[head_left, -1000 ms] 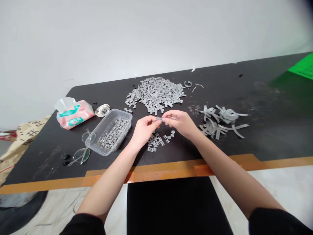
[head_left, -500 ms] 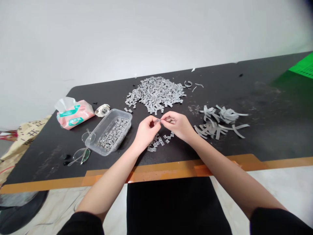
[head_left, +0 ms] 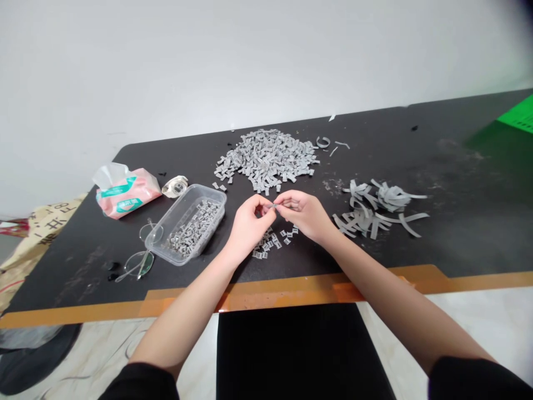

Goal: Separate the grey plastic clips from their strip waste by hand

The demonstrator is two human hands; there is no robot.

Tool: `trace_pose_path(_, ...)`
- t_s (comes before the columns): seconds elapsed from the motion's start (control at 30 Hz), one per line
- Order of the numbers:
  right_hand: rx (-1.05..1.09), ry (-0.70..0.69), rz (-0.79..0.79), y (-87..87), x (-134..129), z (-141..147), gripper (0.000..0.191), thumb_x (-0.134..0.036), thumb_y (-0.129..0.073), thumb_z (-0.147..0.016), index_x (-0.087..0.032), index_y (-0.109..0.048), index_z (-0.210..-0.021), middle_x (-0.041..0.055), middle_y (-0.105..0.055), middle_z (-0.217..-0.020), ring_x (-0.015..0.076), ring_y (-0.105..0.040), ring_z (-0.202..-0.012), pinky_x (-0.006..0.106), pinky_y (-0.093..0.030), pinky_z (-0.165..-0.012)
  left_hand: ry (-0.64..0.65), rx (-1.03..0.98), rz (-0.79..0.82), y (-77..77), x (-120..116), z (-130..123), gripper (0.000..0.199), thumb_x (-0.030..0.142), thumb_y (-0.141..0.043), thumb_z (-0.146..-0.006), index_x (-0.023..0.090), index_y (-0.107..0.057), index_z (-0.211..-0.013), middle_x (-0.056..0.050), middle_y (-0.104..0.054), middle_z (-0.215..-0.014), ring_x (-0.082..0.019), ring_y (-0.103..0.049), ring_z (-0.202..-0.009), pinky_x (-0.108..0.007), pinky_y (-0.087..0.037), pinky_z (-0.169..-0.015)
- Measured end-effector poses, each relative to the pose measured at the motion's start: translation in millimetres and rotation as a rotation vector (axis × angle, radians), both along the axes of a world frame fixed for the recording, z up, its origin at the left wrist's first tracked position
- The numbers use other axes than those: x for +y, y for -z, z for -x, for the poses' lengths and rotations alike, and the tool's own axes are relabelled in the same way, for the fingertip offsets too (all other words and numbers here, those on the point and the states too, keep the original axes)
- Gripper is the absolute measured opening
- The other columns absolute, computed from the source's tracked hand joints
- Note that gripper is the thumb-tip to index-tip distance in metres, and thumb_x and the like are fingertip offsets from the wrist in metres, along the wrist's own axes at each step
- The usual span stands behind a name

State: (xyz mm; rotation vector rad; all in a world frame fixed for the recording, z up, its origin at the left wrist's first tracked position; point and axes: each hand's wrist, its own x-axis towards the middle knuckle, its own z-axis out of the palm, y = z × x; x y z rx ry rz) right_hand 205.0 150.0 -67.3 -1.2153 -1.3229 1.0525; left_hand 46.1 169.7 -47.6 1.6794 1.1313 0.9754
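Observation:
My left hand (head_left: 250, 222) and my right hand (head_left: 303, 215) meet fingertip to fingertip above the black table. Both pinch one small grey piece (head_left: 273, 206), mostly hidden by the fingers. Just below them lie several small buckle-like pieces (head_left: 266, 244), partly covered by my left hand. Behind the hands rises a large heap of short grey strap pieces (head_left: 268, 158). To the left, a clear plastic box (head_left: 216, 195) holds many small metallic-looking pieces (head_left: 194, 230). Longer grey strips (head_left: 375, 208) lie in a loose bunch to the right.
On the left are a pink tissue pack (head_left: 129, 191), a white tape-like roll (head_left: 175, 187) and eyeglasses (head_left: 139, 264) against the box. Orange tape (head_left: 283, 294) lines the front edge of the table (head_left: 470, 222). Something green (head_left: 518, 115) is at the far right.
The view has shifted very slightly. Both hands stay together at the same place, with only small finger movement around the grey piece.

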Motion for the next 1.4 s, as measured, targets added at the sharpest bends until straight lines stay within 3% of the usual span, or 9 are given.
trace_pose_path(0.1, -0.085, -0.003, -0.012, -0.9, -2.7, 0.7, 0.011, -0.029, -0.064, -0.080, -0.020, -0.069, -0.086, 0.0051, -0.073, -0.084, 0.0205, -0.069, -0.082, 0.036, -0.054, -0.078, 0.016, 0.093, -0.020, 1.1, -0.1, 0.2, 0.003, 0.021, -0.063, -0.077, 0.019, -0.061, -0.076, 0.003, -0.058, -0.071, -0.014, -0.050, -0.066, -0.027, -0.039, -0.065)
trace_pose_path(0.27, -0.207, -0.002, -0.025, -4.4, -5.8, 1.9, 0.009, -0.024, -0.064, -0.079, -0.021, -0.069, -0.087, 0.0031, -0.070, -0.078, 0.0179, -0.064, -0.068, 0.034, -0.050, -0.069, 0.018, 0.378, -0.238, -1.3, -0.4, 1.3, 0.003, 0.021, -0.061, -0.080, 0.020, -0.061, -0.077, -0.001, -0.064, -0.076, -0.018, -0.056, -0.071, -0.032, -0.039, -0.073)
trace_pose_path(0.5, -0.090, -0.072, -0.046, -1.0, -5.0, 0.6, 0.012, -0.031, -0.066, -0.081, -0.021, -0.066, -0.088, 0.0044, -0.072, -0.087, 0.0188, -0.067, -0.079, 0.033, -0.052, -0.074, 0.012, 0.525, -0.404, -4.0, -1.1, 1.8, 0.004, 0.018, -0.059, -0.081, 0.020, -0.059, -0.078, -0.002, -0.068, -0.078, -0.020, -0.058, -0.073, -0.036, -0.037, -0.080)
trace_pose_path(0.7, -0.101, -0.016, -0.003, 3.9, -1.2, -1.8, 0.011, -0.030, -0.064, -0.080, -0.021, -0.066, -0.086, 0.0029, -0.069, -0.079, 0.0187, -0.066, -0.075, 0.035, -0.053, -0.076, 0.036, 0.390, -0.314, -2.6, -0.9, 2.7, 0.011, 0.021, -0.060, -0.084, 0.020, -0.060, -0.073, 0.000, -0.066, -0.073, -0.018, -0.058, -0.071, -0.034, -0.039, -0.079)
trace_pose_path(0.9, -0.082, 0.028, 0.024, 1.8, 0.9, -3.3, 0.012, -0.029, -0.064, -0.077, -0.020, -0.067, -0.083, 0.0013, -0.066, -0.073, 0.0159, -0.060, -0.067, 0.032, -0.047, -0.069, 0.054, 0.129, -0.083, -6.0, -1.8, 1.9, 0.008, 0.021, -0.060, -0.083, 0.019, -0.063, -0.076, 0.001, -0.063, -0.073, -0.016, -0.055, -0.070, -0.028, -0.041, -0.069)
trace_pose_path(1.2, 0.157, -0.045, 0.054, -14.8, -1.9, -6.8, 0.015, -0.027, -0.071, -0.071, -0.018, -0.070, -0.083, -0.0022, -0.063, -0.069, 0.0120, -0.053, -0.062, 0.030, -0.043, -0.066, 0.011, -0.192, 0.100, -4.3, 4.7, 3.6, 0.010, 0.028, -0.065, -0.082, 0.018, -0.067, -0.083, 0.000, -0.062, -0.075, -0.013, -0.050, -0.066, -0.025, -0.038, -0.064)
trace_pose_path(1.4, 0.356, -0.130, 0.046, -12.8, -3.0, -10.1, 0.013, -0.024, -0.079, -0.071, -0.019, -0.075, -0.083, -0.0021, -0.065, -0.070, 0.0117, -0.055, -0.064, 0.030, -0.044, -0.070, 0.024, -0.256, 0.127, -5.7, 4.9, 3.0, 0.008, 0.024, -0.065, -0.078, 0.017, -0.067, -0.081, 0.001, -0.062, -0.075, -0.012, -0.051, -0.069, -0.025, -0.040, -0.068)
